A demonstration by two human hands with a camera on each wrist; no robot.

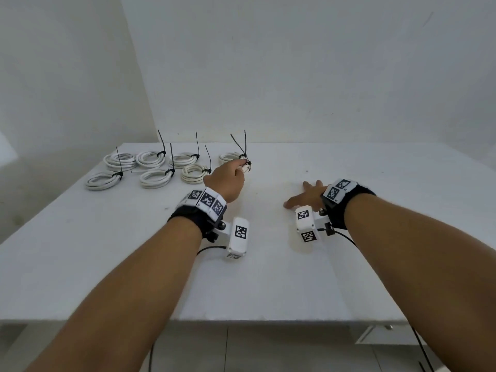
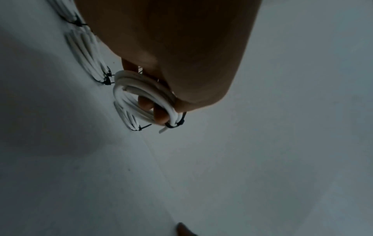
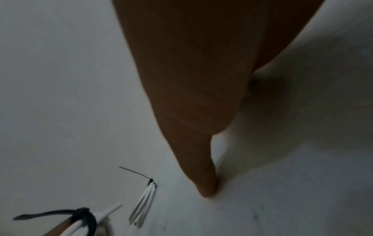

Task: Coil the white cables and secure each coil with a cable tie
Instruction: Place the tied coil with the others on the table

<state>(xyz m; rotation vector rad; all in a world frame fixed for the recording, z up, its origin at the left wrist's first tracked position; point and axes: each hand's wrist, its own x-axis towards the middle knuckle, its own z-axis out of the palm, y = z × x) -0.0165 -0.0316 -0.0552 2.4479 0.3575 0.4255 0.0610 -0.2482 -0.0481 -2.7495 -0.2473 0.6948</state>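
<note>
My left hand [image 1: 228, 178] reaches toward the back middle of the table. Its fingers curl through a white cable coil [image 2: 141, 94] and grip it just above the tabletop. A black cable tie [image 2: 176, 124] binds that coil, and a short white cable end sticks out beside the tie. In the head view only the tied end of the held coil [image 1: 246, 167] shows past my fingers. My right hand [image 1: 304, 193] lies flat on the table to the right with straight, spread fingers [image 3: 206, 188] and holds nothing.
Several tied white coils [image 1: 151, 178] lie in two rows at the back left of the white table [image 1: 268, 277], their black tie tails [image 1: 161, 139] sticking up. One tied coil [image 1: 228, 157] lies right behind my left hand. Walls stand behind and to the left.
</note>
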